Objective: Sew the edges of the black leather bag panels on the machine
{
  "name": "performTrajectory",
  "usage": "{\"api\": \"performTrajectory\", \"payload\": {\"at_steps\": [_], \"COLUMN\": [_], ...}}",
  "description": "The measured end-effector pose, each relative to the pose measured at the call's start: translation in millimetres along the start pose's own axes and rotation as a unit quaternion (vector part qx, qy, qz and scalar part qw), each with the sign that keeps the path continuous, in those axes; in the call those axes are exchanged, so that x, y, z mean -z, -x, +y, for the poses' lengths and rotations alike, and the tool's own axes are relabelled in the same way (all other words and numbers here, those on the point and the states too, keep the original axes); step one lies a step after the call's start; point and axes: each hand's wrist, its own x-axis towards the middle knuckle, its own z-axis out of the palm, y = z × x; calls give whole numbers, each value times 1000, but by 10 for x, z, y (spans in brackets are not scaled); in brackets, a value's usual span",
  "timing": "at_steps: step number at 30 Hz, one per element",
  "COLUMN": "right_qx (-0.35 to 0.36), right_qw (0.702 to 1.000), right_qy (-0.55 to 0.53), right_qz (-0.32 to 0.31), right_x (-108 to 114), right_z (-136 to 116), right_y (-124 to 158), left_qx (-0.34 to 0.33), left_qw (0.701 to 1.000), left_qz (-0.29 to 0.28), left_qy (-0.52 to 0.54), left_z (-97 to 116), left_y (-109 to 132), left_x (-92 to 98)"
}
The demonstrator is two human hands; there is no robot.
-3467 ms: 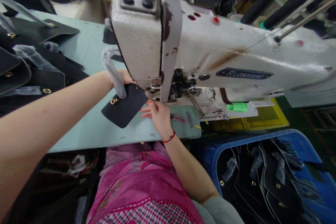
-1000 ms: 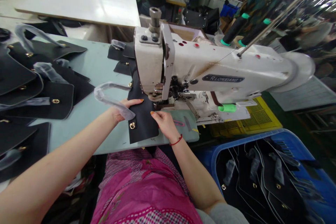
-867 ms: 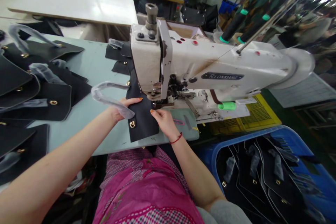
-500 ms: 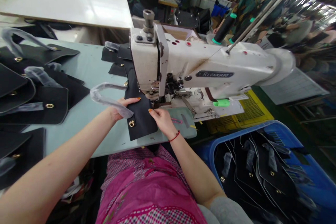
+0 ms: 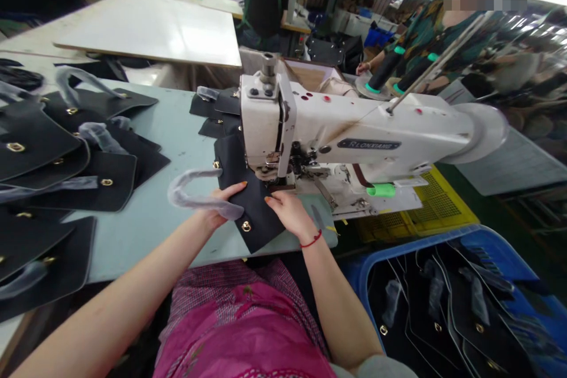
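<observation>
Black panel (image 5: pixel 259 204) lies on the pale table (image 5: pixel 153 218), its right edge at the sewing machine (image 5: pixel 310 109), its wrapped handle (image 5: pixel 177 190) turned outward, probably to keep clear. Right hand (image 5: pixel 290 211) pinches that edge, seemingly steadying it; left hand (image 5: pixel 221 195) touches the panel, grip unclear. Similar panels (image 5: pixel 117 198) lie leftward; a blue crate (image 5: pixel 505 245) stands right.

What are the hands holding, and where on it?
The black panel: the right hand holds its right edge; the left hand is on the left edge, by the handle, with any grip underneath hidden.
</observation>
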Motion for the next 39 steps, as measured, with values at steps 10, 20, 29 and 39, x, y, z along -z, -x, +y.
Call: {"api": "performTrajectory", "payload": {"at_steps": [10, 20, 29, 39], "right_qx": [-44, -36, -27, -17], "right_qw": [989, 985, 982, 989], "right_qy": [139, 167, 186, 145], "right_qz": [0, 11, 22, 37], "right_x": [329, 318, 330, 295], "right_z": [-123, -107, -133, -20], "right_y": [-147, -144, -115, -159], "left_qx": [-91, -93, -97, -111], "left_qw": [981, 982, 968, 962], "left_qz": [94, 72, 110, 145], "left_qy": [142, 150, 205, 203], "left_z": [-509, -493, -521, -474], "left_y": [193, 246, 247, 223], "left_x": [-325, -339, -406, -465]}}
